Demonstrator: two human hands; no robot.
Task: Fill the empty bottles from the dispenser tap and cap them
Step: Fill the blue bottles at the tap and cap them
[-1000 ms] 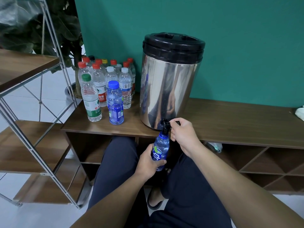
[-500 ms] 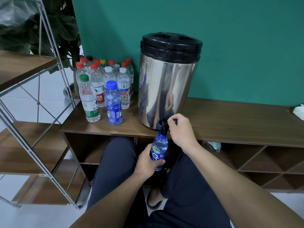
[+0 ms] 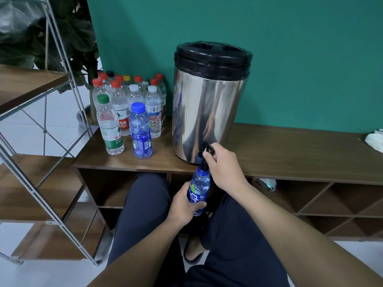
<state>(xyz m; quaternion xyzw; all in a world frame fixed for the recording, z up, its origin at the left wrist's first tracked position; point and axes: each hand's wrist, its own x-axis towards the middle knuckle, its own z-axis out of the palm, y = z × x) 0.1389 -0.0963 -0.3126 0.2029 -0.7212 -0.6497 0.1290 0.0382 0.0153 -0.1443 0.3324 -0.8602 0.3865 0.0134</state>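
I hold the blue bottle (image 3: 198,191) in my left hand (image 3: 184,206), its mouth up under the dispenser tap (image 3: 205,160), just below the tabletop (image 3: 290,154) edge. My right hand (image 3: 222,168) grips the tap lever. If the bottle tilts or I'm slow to close off, water could spill onto my legs. My fingers hide the spout, and I can't judge the fill level.

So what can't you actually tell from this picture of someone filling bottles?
Head view only:
- Whether water is flowing: the right hand covers the black tap lever.
- The fill level of the blue-labelled plastic bottle: the left hand wraps it and the tint hides it.
- The back-row capped bottles: front bottles block them, labels too small.
- The white object on the wooden bench: cut by the right edge.
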